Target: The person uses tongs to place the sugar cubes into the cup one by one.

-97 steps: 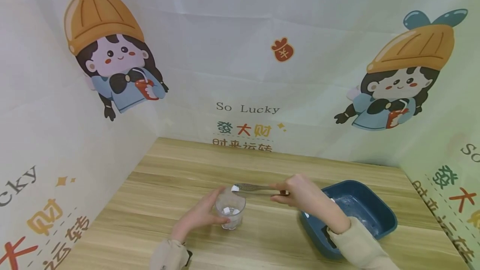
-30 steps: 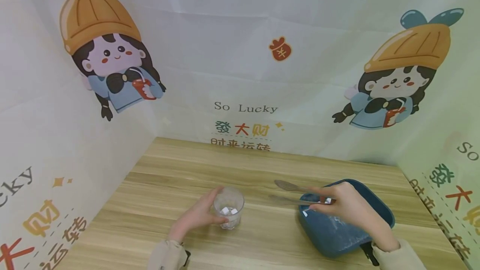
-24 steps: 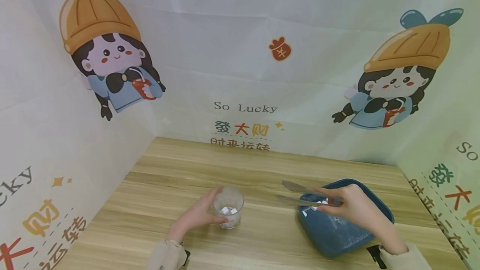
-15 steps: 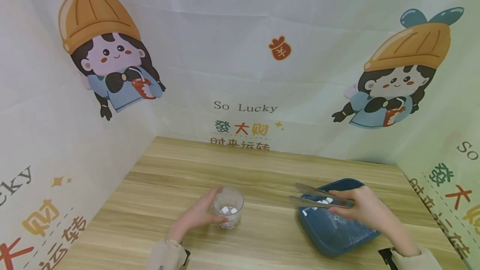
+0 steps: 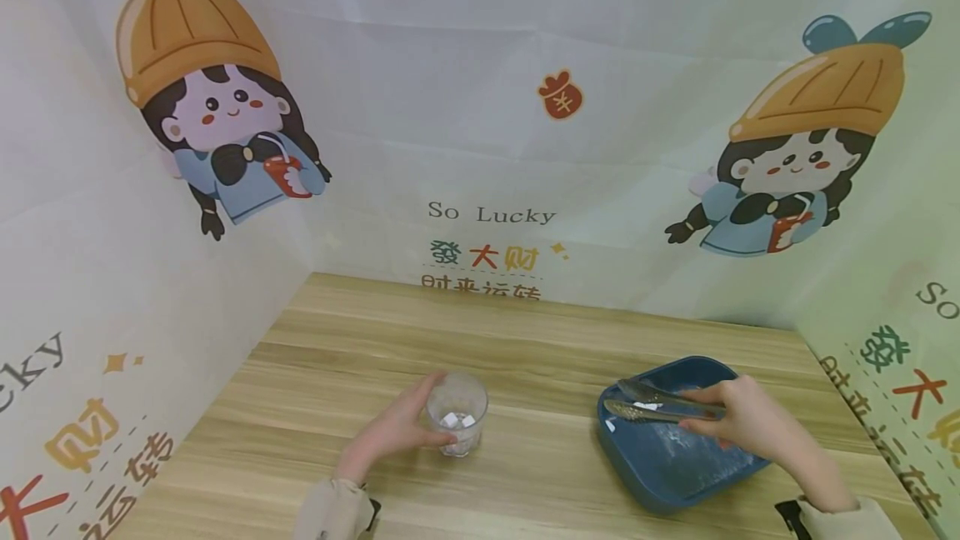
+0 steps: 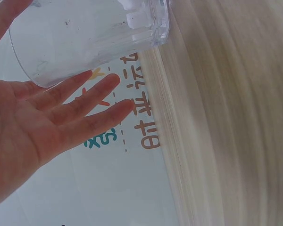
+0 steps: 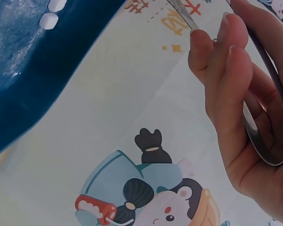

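A clear glass (image 5: 468,394) stands on the table with several small white cubes (image 5: 450,421) inside. My left hand (image 5: 393,427) holds its left side, thumb in front. In the left wrist view, the other fingers stretch out loosely beside the glass (image 6: 85,37). My right hand (image 5: 757,423) grips metal tongs (image 5: 637,412), whose tips are spread apart over the left part of a dark blue basin (image 5: 652,494). Under the tips lie white cubes, partly hidden by the tongs; another white cube (image 5: 610,425) lies by the basin's left wall. The right wrist view shows the tongs' bend (image 7: 269,157) in the palm.
The wooden table (image 5: 525,473) meets a printed cloth backdrop (image 5: 480,107) at the back and both sides. Bare tabletop lies between glass and basin. The basin stands at the right, under the right forearm.
The right hand has carried the tongs from above the glass rightward to the basin, and their tips have spread and lowered. A white cube has left the tips. The left hand stays on the glass.
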`<state>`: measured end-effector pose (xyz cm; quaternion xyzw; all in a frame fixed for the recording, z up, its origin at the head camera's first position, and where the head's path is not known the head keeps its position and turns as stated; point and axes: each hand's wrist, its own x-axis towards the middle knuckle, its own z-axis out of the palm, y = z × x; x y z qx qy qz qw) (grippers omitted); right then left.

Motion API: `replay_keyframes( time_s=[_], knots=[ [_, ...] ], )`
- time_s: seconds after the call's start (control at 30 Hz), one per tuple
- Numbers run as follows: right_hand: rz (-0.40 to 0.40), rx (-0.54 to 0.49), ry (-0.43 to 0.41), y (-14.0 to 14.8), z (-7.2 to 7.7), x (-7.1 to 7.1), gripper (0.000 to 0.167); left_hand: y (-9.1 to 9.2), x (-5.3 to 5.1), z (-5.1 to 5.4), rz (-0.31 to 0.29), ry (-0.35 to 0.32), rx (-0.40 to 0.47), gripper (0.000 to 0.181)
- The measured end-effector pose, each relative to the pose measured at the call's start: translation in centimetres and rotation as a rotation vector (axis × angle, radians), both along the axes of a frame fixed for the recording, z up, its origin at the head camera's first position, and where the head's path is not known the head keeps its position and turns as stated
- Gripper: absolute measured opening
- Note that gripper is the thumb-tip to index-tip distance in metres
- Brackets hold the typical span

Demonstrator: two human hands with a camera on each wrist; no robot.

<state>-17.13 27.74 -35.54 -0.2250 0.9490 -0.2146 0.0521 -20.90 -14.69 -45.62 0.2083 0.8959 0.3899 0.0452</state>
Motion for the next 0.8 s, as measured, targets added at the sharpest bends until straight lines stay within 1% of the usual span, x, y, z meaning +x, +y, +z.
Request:
replay_keyframes(
  time_s=[0.17,0.4,0.47,0.63,0.8],
  knots=[
    [0.021,0.012,-0.009,0.0,-0.2,-0.2,0.045,0.0,0.0,0.0,0.002,0.007,0.0,0.09],
    [0.021,0.073,-0.056,-0.4,-0.6,-0.8,0.05,0.0,0.0,0.1,0.0,0.01,-0.009,0.089],
    [0.017,0.095,-0.056,-0.5,-0.8,-1.0,0.047,0.0,0.0,0.1,0.0,0.01,-0.011,0.089],
    [0.032,0.115,-0.064,-1.1,-1.2,-1.5,0.033,0.0,0.0,0.1,0.001,0.009,-0.009,0.09],
    [0.018,0.132,-0.081,-1.8,-1.5,-2.0,0.026,0.0,0.0,0.1,0.004,0.012,-0.016,0.09]
  ],
)
